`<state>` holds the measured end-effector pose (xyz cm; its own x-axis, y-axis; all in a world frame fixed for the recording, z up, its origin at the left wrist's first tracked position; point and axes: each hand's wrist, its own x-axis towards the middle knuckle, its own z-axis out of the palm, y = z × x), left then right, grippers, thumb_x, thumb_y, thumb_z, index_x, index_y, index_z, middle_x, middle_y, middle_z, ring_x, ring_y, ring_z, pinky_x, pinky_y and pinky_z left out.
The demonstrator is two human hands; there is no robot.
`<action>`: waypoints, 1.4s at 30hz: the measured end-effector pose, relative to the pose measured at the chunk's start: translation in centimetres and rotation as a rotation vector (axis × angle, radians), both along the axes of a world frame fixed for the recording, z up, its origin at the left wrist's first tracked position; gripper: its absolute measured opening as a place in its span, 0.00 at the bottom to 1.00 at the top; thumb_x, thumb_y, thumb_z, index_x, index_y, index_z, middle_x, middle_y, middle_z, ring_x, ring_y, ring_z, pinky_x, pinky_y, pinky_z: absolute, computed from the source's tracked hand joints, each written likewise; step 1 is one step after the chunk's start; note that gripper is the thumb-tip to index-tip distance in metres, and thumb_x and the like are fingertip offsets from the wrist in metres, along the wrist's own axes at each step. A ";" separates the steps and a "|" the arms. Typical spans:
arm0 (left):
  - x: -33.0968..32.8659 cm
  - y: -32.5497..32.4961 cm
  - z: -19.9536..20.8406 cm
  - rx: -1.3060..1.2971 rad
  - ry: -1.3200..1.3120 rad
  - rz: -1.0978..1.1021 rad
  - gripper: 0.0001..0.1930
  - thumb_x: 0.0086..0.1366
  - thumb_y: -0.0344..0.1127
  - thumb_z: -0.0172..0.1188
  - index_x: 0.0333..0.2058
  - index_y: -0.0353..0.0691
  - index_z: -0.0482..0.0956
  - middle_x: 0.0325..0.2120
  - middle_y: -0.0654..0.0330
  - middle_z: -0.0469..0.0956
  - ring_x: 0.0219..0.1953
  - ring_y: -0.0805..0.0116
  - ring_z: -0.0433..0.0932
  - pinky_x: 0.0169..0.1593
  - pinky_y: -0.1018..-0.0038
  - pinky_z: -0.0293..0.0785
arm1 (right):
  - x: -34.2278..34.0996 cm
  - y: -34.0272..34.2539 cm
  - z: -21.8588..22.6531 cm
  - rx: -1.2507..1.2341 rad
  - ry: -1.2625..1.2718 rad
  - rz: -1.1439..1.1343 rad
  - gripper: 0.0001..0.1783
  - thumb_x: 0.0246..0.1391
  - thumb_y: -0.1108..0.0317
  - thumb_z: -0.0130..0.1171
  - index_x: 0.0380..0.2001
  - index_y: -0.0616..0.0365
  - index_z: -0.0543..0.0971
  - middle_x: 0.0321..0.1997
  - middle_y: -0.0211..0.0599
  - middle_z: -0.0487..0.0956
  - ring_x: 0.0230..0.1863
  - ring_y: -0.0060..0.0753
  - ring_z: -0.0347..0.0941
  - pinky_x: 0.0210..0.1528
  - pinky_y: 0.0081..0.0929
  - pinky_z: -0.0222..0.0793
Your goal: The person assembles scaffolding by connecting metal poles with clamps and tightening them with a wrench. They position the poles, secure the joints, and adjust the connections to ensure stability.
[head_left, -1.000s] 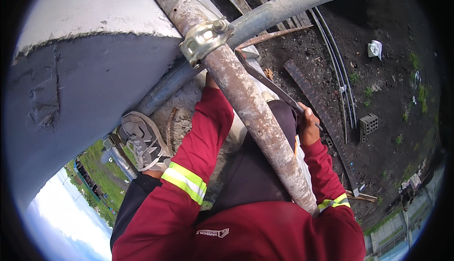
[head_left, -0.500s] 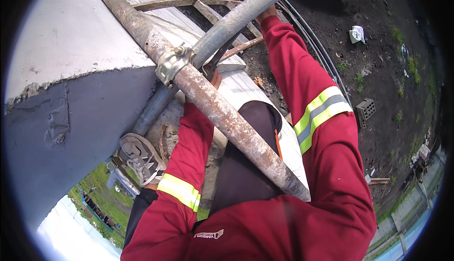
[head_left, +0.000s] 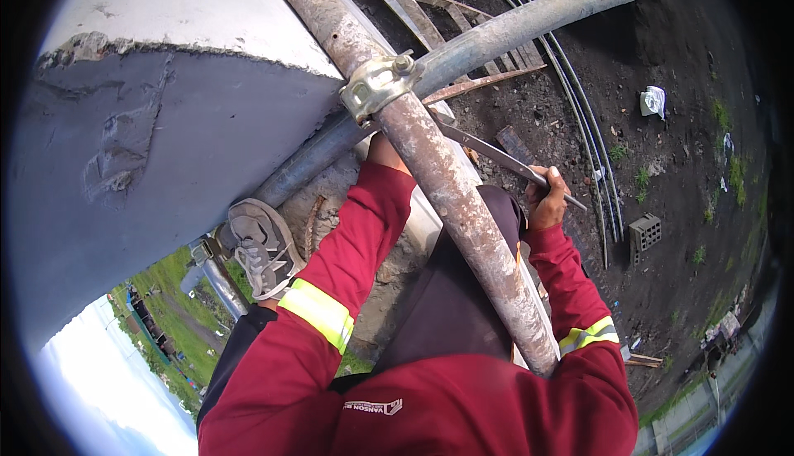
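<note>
A rusty, paint-spattered scaffold pipe (head_left: 451,183) slants across in front of me. A metal scaffold clamp (head_left: 380,88) joins it to a grey pipe (head_left: 529,30) that crosses beneath. To the right of the rusty pipe, my right hand (head_left: 546,198) is closed round a long steel wrench (head_left: 500,158), whose thin tail sticks out past the fingers. The wrench's other end reaches up to the rusty pipe, just below the clamp. My left hand (head_left: 385,152) is behind the rusty pipe under the clamp, its fingers hidden.
A grey concrete block (head_left: 190,142) fills the left side. My shoe (head_left: 263,245) rests near the lower pipe. Far below on dark ground lie a rusty metal frame (head_left: 422,22), long thin rods (head_left: 583,117), a hollow block (head_left: 644,235) and a white scrap (head_left: 652,101).
My right hand has come back from the far end of the grey pipe and now grips the wrench nearer me. The view has shifted, with the clamp farther right.
</note>
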<state>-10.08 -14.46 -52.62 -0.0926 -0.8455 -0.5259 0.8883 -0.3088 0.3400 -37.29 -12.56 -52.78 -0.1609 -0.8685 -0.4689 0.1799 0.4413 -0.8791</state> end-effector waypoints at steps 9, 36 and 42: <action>-0.7 0.6 1.1 0.064 -0.012 0.114 0.14 0.66 0.37 0.40 0.44 0.32 0.57 0.44 0.45 0.63 0.48 0.54 0.69 0.51 0.59 0.67 | 8.9 -24.4 -7.1 -0.717 0.317 -0.163 0.21 0.55 0.61 0.43 0.19 0.68 0.74 0.16 0.39 0.71 0.18 0.30 0.65 0.24 0.28 0.59; -1.3 0.5 2.1 0.121 -0.049 0.199 0.20 0.66 0.44 0.39 0.48 0.34 0.53 0.46 0.42 0.57 0.52 0.36 0.62 0.56 0.46 0.55 | 8.2 -24.4 -8.3 -0.776 0.562 -0.005 0.10 0.52 0.73 0.44 0.33 0.66 0.72 0.20 0.47 0.73 0.19 0.45 0.68 0.22 0.34 0.62; -1.0 0.7 0.7 0.163 -0.071 0.199 0.27 0.62 0.52 0.43 0.49 0.33 0.59 0.49 0.43 0.59 0.52 0.45 0.63 0.58 0.50 0.55 | 1.9 -12.1 -3.9 -0.215 -0.038 0.056 0.24 0.52 0.55 0.38 0.17 0.61 0.74 0.14 0.30 0.69 0.14 0.20 0.58 0.17 0.18 0.51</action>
